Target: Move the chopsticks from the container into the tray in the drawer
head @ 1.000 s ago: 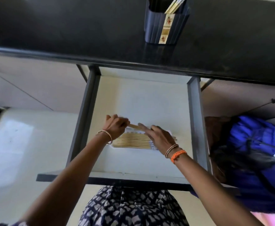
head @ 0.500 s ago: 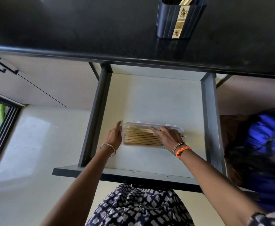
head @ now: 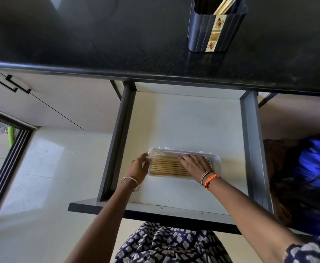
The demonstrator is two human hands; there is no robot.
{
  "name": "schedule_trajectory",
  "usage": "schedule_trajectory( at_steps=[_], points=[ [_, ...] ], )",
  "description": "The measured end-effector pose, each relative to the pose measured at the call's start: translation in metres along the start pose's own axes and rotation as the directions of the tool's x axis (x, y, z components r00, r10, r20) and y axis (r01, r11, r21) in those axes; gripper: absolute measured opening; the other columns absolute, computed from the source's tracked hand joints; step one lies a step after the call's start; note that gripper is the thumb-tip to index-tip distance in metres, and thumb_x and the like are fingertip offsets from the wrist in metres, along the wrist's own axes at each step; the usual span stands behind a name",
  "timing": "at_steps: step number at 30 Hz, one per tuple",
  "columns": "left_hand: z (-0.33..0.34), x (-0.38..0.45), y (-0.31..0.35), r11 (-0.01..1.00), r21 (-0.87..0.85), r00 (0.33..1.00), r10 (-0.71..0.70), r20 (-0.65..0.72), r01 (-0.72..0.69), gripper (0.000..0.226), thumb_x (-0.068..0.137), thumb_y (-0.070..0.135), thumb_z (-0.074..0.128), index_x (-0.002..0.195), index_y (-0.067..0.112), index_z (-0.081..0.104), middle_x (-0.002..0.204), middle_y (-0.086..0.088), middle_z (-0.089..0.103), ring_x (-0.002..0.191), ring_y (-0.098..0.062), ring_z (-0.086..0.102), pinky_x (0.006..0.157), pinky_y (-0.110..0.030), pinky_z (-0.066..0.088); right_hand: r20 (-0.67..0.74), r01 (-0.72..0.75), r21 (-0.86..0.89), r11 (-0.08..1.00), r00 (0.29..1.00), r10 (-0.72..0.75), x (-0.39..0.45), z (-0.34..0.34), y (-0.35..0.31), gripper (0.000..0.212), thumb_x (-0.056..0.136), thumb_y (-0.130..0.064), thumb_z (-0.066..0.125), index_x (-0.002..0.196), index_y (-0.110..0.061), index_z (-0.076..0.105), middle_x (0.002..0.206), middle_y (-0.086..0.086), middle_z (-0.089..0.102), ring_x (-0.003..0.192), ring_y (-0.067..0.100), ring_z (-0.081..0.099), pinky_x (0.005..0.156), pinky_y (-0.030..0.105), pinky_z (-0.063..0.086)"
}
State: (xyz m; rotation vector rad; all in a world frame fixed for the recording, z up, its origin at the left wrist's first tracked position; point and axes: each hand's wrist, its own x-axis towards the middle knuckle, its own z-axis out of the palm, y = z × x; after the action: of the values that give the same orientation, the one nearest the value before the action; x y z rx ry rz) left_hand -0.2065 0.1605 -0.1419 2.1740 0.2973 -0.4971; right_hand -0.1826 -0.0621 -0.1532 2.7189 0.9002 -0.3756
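Observation:
A clear plastic tray (head: pixel 217 164) lies in the open drawer (head: pixel 185 122), and several wooden chopsticks (head: pixel 166 167) lie side by side in it. My right hand (head: pixel 196 165) rests flat on top of the chopsticks, fingers spread, over the tray's right half. My left hand (head: pixel 139 167) touches the tray's left end with its fingertips. A dark blue container (head: pixel 215 27) stands on the black counter (head: pixel 98 35) at the back, with a few more chopsticks (head: pixel 224 5) sticking out of it.
The drawer has grey side rails and a front panel (head: pixel 151 211) near my body. A cabinet door with a black handle (head: pixel 9 83) is to the left. A blue bag (head: pixel 314 173) sits to the right of the drawer. Pale floor tiles lie below left.
My left hand let go of the chopstick ends and moved to the tray's left edge. My right hand flattened over the chopsticks. The camera tilted so the drawer sits further right.

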Motion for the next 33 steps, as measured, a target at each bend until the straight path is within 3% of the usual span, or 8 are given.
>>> schedule_trajectory(
  at_steps=[3,5,9,16,18,21,24,33],
  points=[
    [0.000,0.000,0.002,0.998,-0.040,0.999,-0.048,-0.009,0.047,0.034,0.094,0.013,0.045,0.127,0.009,0.049,0.105,-0.013,0.069,0.092,-0.023,0.064,0.084,-0.034,0.053,0.098,-0.002,0.004,1.000,0.995,0.001,0.000,0.000,-0.004,0.053,0.089,0.004,0.043,0.140,-0.008,0.037,0.129,0.008,0.050,0.113,0.027,0.058,0.086,0.036,0.047],
    [-0.001,-0.001,0.002,0.994,-0.072,0.997,-0.080,-0.012,0.079,0.034,0.094,0.013,0.045,0.128,0.010,0.049,0.110,-0.013,0.068,0.096,-0.024,0.065,0.086,-0.037,0.053,0.119,-0.016,0.019,1.000,0.993,0.014,0.003,-0.005,-0.006,0.047,0.090,0.007,0.037,0.137,-0.002,0.038,0.128,0.015,0.049,0.113,0.032,0.057,0.087,0.040,0.047],
    [-0.002,-0.006,0.006,0.985,-0.141,0.995,-0.099,-0.008,0.097,0.035,0.093,0.015,0.048,0.127,0.008,0.048,0.115,-0.015,0.065,0.103,-0.029,0.062,0.090,-0.041,0.052,0.094,-0.093,-0.043,0.995,0.991,0.097,0.005,-0.026,-0.010,0.032,0.071,-0.017,0.077,0.102,-0.014,0.072,0.088,0.006,0.072,0.076,0.019,0.071,0.063,0.027,0.056],
    [-0.002,-0.002,0.012,0.977,-0.174,0.992,-0.124,0.006,0.124,0.048,0.092,0.018,0.051,0.137,0.007,0.037,0.138,-0.016,0.048,0.129,-0.030,0.044,0.106,-0.046,0.039,0.217,-0.123,0.059,0.991,0.970,0.107,0.006,-0.012,-0.012,0.046,0.087,0.010,0.047,0.131,-0.003,0.043,0.133,0.019,0.044,0.123,0.034,0.044,0.094,0.042,0.044],
    [-0.001,0.002,0.010,0.974,-0.180,0.991,-0.137,0.010,0.137,0.035,0.093,0.015,0.048,0.126,0.007,0.049,0.123,-0.011,0.060,0.118,-0.028,0.054,0.100,-0.044,0.044,0.219,-0.151,0.077,0.986,0.967,0.131,0.006,-0.014,-0.013,0.046,0.087,0.012,0.047,0.130,-0.003,0.044,0.131,0.019,0.046,0.122,0.034,0.046,0.094,0.042,0.044],
    [0.002,0.007,0.009,0.982,-0.138,0.991,-0.122,0.051,0.128,0.025,0.093,0.007,0.039,0.086,0.018,0.061,0.074,0.007,0.062,0.069,-0.011,0.057,0.071,-0.034,0.052,0.216,-0.181,0.083,0.980,0.963,0.159,0.003,-0.014,-0.011,0.042,0.088,0.013,0.044,0.128,-0.002,0.046,0.126,0.018,0.051,0.119,0.034,0.049,0.092,0.042,0.046],
    [0.005,0.012,0.007,0.978,-0.163,0.991,-0.121,0.065,0.130,0.033,0.092,0.003,0.036,0.076,0.023,0.058,0.071,0.006,0.059,0.067,-0.011,0.053,0.058,-0.019,0.042,0.186,-0.183,0.110,0.977,0.969,0.161,0.001,-0.012,-0.008,0.039,0.089,0.013,0.042,0.125,-0.001,0.048,0.123,0.018,0.053,0.117,0.033,0.052,0.089,0.040,0.048],
    [0.009,0.016,-0.003,0.971,-0.174,0.985,-0.153,0.076,0.164,0.027,0.094,0.009,0.040,0.116,0.011,0.054,0.105,-0.015,0.063,0.100,-0.030,0.059,0.092,-0.045,0.049,0.174,-0.224,0.075,0.972,0.962,0.209,0.000,-0.009,-0.012,0.039,0.087,0.016,0.042,0.124,0.004,0.049,0.122,0.021,0.054,0.115,0.034,0.053,0.088,0.041,0.051]
  ],
)
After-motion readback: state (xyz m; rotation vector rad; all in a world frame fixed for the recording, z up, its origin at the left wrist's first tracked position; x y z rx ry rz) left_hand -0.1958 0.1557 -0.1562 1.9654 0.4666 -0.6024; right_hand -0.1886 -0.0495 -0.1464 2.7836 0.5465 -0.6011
